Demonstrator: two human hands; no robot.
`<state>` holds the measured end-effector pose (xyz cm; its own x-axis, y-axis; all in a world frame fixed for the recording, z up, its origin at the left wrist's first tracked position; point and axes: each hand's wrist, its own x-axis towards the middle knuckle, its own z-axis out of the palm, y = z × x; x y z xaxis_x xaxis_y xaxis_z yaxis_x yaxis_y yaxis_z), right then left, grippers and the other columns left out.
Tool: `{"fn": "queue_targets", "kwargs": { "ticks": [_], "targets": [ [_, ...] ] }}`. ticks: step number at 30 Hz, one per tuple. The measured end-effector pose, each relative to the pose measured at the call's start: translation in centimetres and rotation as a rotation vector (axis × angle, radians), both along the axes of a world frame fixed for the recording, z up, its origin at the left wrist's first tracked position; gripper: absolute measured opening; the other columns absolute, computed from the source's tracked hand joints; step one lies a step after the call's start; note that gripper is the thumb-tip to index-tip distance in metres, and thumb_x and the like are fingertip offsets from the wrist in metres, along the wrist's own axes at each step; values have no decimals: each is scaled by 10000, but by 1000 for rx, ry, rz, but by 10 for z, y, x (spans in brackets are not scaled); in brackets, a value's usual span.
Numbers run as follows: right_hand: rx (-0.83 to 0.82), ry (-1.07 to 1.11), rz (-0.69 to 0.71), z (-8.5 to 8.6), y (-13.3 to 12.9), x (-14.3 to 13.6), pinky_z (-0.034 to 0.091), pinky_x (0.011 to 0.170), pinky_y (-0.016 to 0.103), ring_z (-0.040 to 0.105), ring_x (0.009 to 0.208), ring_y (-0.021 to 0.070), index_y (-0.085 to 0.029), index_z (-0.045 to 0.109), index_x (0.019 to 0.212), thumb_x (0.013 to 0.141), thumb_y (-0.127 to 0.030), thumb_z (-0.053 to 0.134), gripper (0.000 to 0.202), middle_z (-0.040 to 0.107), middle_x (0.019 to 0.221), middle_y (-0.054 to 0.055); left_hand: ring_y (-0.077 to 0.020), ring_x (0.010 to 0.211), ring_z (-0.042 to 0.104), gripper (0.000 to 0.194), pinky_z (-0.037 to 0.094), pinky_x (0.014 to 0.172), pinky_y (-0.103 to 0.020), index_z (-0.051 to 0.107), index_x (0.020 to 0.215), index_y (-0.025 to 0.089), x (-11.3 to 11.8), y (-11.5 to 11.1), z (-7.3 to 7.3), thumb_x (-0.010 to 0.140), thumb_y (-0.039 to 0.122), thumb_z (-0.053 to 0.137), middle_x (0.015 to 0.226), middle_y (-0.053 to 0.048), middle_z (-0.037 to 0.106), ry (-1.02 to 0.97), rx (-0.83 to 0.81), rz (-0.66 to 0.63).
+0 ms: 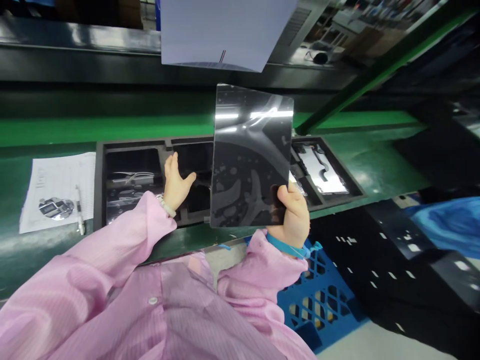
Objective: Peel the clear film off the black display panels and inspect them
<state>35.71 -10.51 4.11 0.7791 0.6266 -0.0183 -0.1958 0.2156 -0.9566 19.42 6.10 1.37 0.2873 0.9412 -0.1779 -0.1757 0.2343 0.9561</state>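
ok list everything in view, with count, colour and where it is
glossy panel: 1, black, held up in the right hand
tray: 1, dark grey, on the bench
glossy piece: at least 1, black, tray's left compartment
pale-faced piece: 1, white with black strips, tray's right end
paper: 1, white, printed, left of the tray
pen: 1, pale, on the paper's right edge
bench: 1, green, under the tray
post: 1, green, behind the bench
sheet: 1, pale, top centre
crate: 1, blue, below the bench
crumpled blue material: 1 area, far right
sleeves: 2, pink
left hand: 1, open over the tray
right hand: 1, gripping the panel, blue wristband
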Motion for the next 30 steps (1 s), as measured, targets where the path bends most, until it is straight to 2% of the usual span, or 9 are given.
{"fn": "queue_targets", "kwargs": {
  "ticks": [3, 5, 8, 11, 16, 19, 21, 24, 30],
  "targets": [
    [-32, 59, 112, -2, 14, -18, 626, 863, 437, 746, 1017, 278, -259, 724, 946, 661, -454, 805, 354, 781, 919, 22, -214, 1548, 351, 289, 253, 1288, -301, 680, 1183, 234, -27, -5, 28, 901, 290, 655, 1534, -36, 548, -175, 110, -133],
    [-52, 85, 200, -4, 26, -32, 623, 863, 435, 744, 1023, 276, -259, 721, 968, 677, -451, 799, 358, 781, 939, 23, -284, 1451, 496, 286, 429, 1192, -375, 714, 1109, 223, -43, -7, 47, 960, 418, 566, 1342, -49, 692, -320, -35, -243],
    [-44, 110, 316, -5, 48, -50, 614, 876, 421, 733, 1048, 266, -263, 704, 972, 689, -446, 799, 350, 776, 984, 15, -334, 1232, 664, 153, 568, 1013, -412, 728, 979, 186, -59, -5, 71, 907, 303, 661, 1039, -52, 773, -363, -222, -270],
    [-57, 41, 391, -1, 67, -63, 601, 908, 425, 710, 1087, 265, -261, 690, 992, 737, -471, 769, 339, 763, 1027, 24, -293, 1041, 740, 106, 605, 915, -386, 702, 872, 159, -67, 3, 87, 869, 88, 623, 855, -26, 752, -343, -236, -192],
    [-223, -662, 129, 24, 71, -96, 508, 1071, 534, 593, 1276, 306, -266, 602, 1318, 859, -472, 676, 509, 642, 1362, 103, -279, 1058, 741, 157, 608, 884, -343, 649, 808, 150, -76, 17, 102, 931, 96, 569, 829, -24, 723, -366, -278, -39],
    [-101, -1115, 287, 36, 66, -130, 448, 1149, 572, 551, 1340, 342, -260, 577, 1354, 829, -527, 745, 613, 618, 1407, 126, -268, 1147, 712, 146, 591, 931, -320, 645, 860, 160, -80, 18, 106, 951, 98, 549, 869, -11, 716, -433, -236, 71],
    [-38, -1235, 383, 37, 64, -153, 487, 1123, 543, 606, 1282, 329, -255, 644, 1231, 857, -473, 743, 444, 684, 1314, 120, -241, 1182, 696, 162, 571, 977, -309, 626, 887, 161, -83, 17, 109, 975, 83, 514, 834, -1, 694, -472, -170, 119],
    [-50, -1193, 321, 35, 65, -177, 556, 1051, 492, 667, 1227, 276, -278, 675, 969, 954, -304, 636, 50, 746, 1209, 69, -200, 1187, 688, 194, 546, 1018, -294, 593, 862, 158, -86, 14, 113, 1005, 72, 494, 766, 11, 663, -524, -82, 184],
    [-30, -694, 416, 60, 78, -159, 634, 855, 401, 753, 998, 196, -288, 600, 902, 999, -256, 572, 105, 765, 1040, -5, -247, 1285, 632, 84, 571, 994, -293, 671, 945, 192, -95, 22, 121, 988, 255, 634, 976, -14, 734, -373, -250, 238]
  ]
}}
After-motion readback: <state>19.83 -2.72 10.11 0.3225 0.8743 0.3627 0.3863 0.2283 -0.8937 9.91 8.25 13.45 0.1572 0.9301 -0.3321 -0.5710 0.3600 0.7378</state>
